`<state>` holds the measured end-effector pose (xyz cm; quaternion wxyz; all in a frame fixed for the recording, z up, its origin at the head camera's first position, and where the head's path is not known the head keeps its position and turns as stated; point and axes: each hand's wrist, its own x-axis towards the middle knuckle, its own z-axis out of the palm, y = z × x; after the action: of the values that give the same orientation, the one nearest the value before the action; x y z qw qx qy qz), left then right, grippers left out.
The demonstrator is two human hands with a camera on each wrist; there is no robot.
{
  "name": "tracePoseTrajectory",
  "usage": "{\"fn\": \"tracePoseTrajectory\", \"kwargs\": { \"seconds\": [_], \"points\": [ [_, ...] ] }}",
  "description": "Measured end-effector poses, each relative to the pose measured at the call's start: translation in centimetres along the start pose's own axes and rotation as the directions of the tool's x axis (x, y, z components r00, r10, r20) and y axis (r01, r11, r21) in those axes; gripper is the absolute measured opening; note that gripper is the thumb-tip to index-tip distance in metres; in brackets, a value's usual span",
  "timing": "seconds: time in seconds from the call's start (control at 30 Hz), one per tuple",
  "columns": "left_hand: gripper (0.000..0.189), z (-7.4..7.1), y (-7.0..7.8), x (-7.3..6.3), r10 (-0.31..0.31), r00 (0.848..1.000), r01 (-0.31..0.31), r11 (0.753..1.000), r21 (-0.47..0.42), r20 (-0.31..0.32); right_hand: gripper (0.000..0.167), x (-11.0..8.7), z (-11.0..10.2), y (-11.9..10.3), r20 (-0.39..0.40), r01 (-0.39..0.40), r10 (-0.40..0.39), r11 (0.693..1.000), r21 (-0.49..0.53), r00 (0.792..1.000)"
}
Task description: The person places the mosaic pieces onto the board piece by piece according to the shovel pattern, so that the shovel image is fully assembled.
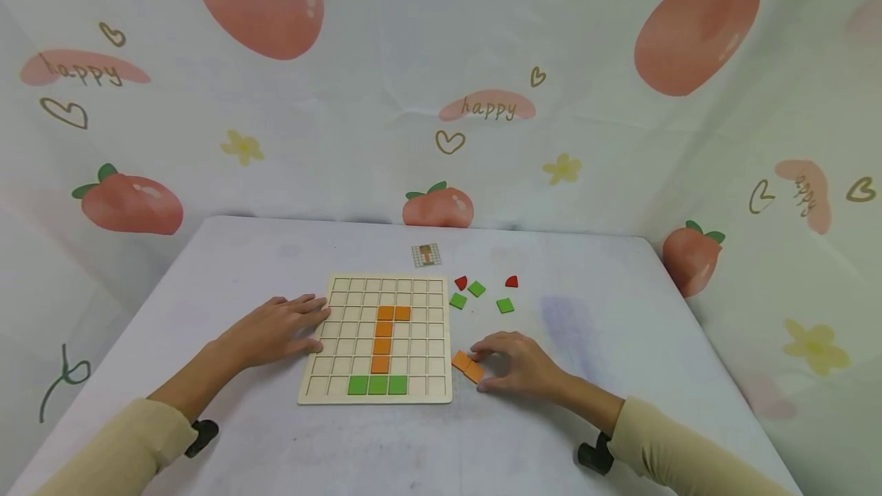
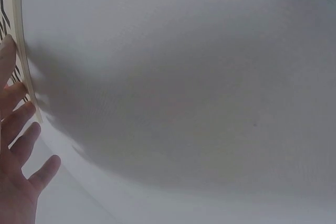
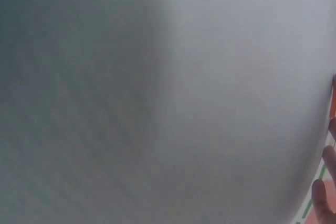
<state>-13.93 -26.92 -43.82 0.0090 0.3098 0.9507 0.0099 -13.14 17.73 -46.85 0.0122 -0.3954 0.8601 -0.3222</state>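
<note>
A pale wooden grid board (image 1: 420, 370) lies on the table. Orange square tiles (image 1: 382, 346) run down a column on it, with one more beside the top one, above a row of three green square tiles (image 1: 377, 385). My left hand (image 1: 289, 327) rests along the board's left edge, fingers spread, fingertips on the rim (image 2: 19, 30). Just right of the board lie two loose orange square tiles (image 1: 461, 361), side by side and tilted. The thumb and forefinger of my right hand (image 1: 520, 366) close round the nearer one; that hand is mostly outside its wrist view.
Beyond the board lies a small picture card (image 1: 426, 255) with a grid pattern. To the right of the board's far corner are several loose pieces: green squares (image 1: 505, 305) and two red rounded wedges (image 1: 511, 282). A printed cloth (image 1: 372, 144) hangs behind the white table (image 1: 620, 312).
</note>
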Motion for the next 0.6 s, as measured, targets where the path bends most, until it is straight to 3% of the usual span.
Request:
{"fn": "tracePoseTrajectory", "kwargs": {
  "seconds": [0.23, 0.6],
  "points": [
    [0.061, 0.12, -0.14, 0.02, 0.006, 1.000, -0.006, 1.000, 0.003, -0.009, 0.047, 0.07, 0.12, -0.52, -0.022, -0.002, 0.001, 0.998, -0.068, 1.000],
    [0.062, 0.05, -0.08, 0.07, 0.002, 1.000, -0.002, 1.000, -0.001, 0.001, 0.040, 0.20, -0.25, -0.19, 0.001, 0.002, -0.002, 0.999, -0.038, 1.000]
  ]
}}
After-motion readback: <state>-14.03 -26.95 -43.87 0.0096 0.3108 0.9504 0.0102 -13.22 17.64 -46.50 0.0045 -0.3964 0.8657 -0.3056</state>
